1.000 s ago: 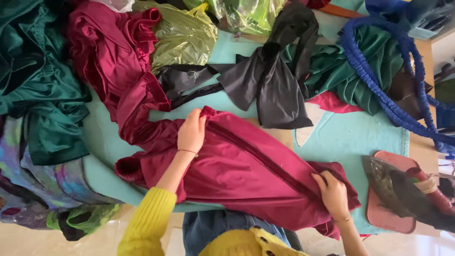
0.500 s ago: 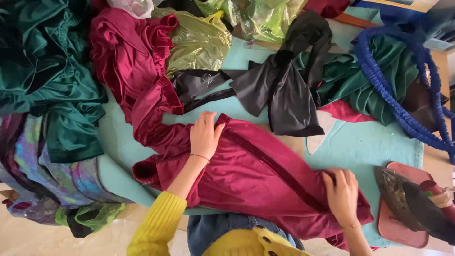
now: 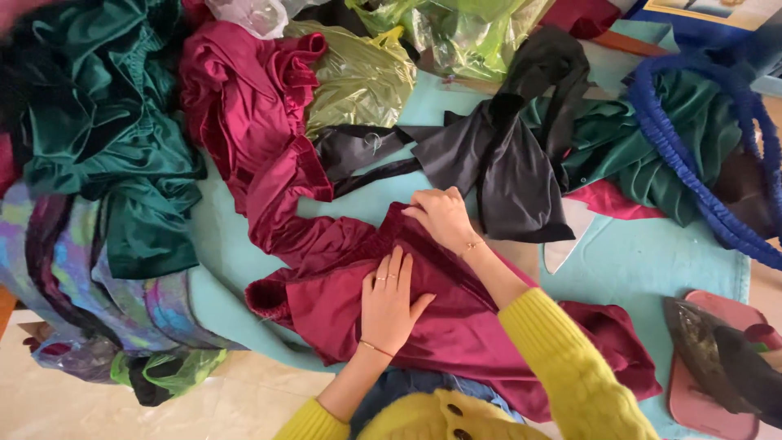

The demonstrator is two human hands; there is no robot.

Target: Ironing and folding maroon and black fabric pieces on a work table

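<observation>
Teal cloth (image 3: pixel 652 269) covers the surface in front of you, laid over pale floor tiles (image 3: pixel 73 399), and heaps of fabric crowd it on every side.

Your left hand (image 3: pixel 391 303) lies flat on the maroon garment (image 3: pixel 456 334), fingers spread, palm pressing down, nothing pinched in its grip. Your right hand (image 3: pixel 444 216) reaches across just above it, fingers curled loosely on the upper fold of the same garment; whether that grip has closed on the cloth or only rests there, you cannot tell from this view.

Judging by how it lies, the folding looks about half done: the part under your hands is doubled over into a fairly flat slab, but the lower right end trails out loose and rumpled near your yellow sleeve (image 3: pixel 562 358), and the upper left runs on into a crumpled maroon pile (image 3: pixel 244 106) that is not yet smoothed.

That garment sits at the near middle of the teal cloth, right before your body. It is a deep wine red with a soft sheen, thin and slippery-looking, with a gathered edge at its left corner.

Around it lie dark green fabric (image 3: pixel 106 138) on the left, a black piece (image 3: pixel 505 163) beyond your right hand, a yellow-green plastic bag (image 3: pixel 358 77) behind, and a blue corded rim (image 3: pixel 692 171) on the right.
</observation>
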